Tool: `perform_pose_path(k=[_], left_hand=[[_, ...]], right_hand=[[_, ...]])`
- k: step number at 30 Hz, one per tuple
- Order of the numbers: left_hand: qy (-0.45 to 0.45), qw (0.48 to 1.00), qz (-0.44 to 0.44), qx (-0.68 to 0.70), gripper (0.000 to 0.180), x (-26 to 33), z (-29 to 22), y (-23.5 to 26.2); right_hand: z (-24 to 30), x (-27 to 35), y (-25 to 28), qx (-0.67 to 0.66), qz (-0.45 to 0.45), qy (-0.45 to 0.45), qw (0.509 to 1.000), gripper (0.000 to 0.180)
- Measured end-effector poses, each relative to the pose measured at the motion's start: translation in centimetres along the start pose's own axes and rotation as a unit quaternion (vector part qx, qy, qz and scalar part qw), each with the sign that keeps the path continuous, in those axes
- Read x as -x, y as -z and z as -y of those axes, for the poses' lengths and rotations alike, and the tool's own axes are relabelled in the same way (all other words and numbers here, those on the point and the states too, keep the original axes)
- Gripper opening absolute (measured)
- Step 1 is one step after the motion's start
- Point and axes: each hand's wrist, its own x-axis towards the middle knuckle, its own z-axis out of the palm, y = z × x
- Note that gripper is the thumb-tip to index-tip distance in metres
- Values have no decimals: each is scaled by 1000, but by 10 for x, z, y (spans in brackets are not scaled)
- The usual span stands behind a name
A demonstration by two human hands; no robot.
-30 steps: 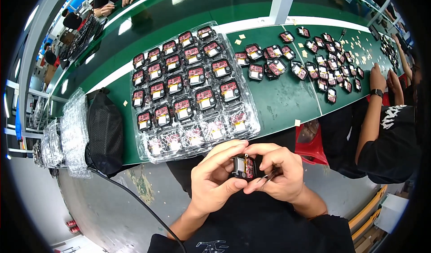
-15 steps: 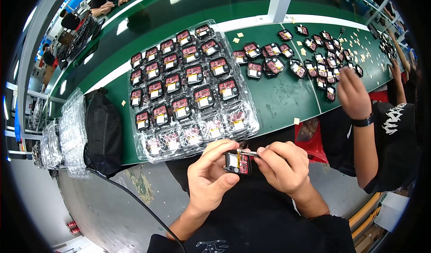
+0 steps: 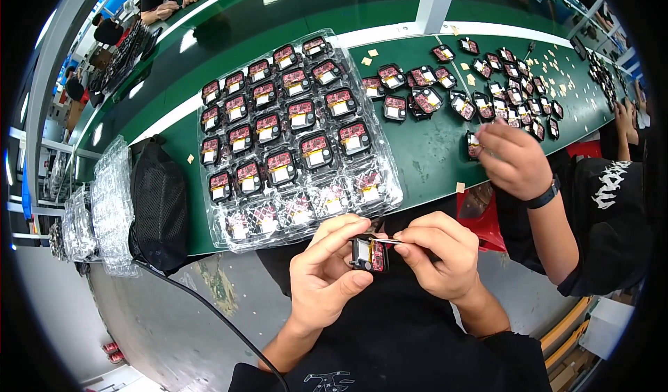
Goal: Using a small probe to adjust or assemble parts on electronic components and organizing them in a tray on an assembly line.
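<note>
Between the thumb and fingers of my left hand [image 3: 323, 270] is a small black device housing [image 3: 369, 254], with a red circuit board, a pale block and a yellow strip showing inside. My right hand [image 3: 442, 253] pinches thin metal tweezers [image 3: 388, 240], whose tips reach over the upper edge of the housing. What exactly the tips touch is too small to make out. Just beyond my hands lies a clear plastic tray [image 3: 391, 183] with rows of similar housings; its nearest row looks covered by another clear layer.
On the green table [image 3: 431, 159] to the right, many similar housings [image 3: 426, 100] lie in loose groups among small pale yellow squares. A co-worker's hand [image 3: 511, 157] is over a housing there. Stacked clear trays [image 3: 115, 208] and a black mesh bag [image 3: 160, 208] stand left; a black cable [image 3: 209, 305] crosses below.
The tweezers have tilted flatter and dipped slightly at the housing's upper edge. The co-worker's hand has moved left and nearer, to a housing at the table's front. My left hand has barely moved.
</note>
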Motion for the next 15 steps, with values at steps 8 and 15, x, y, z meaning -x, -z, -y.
perform_pose_path(k=[8, 15], left_hand=[[13, 1000, -8, -6, 61, 3, -3, -2], [23, 999, -41, 3, 60, 6, -1, -9]], right_hand=[[2, 4, -7, 55, -33, 35, 997, 18], [6, 8, -14, 35, -54, -1, 998, 16]])
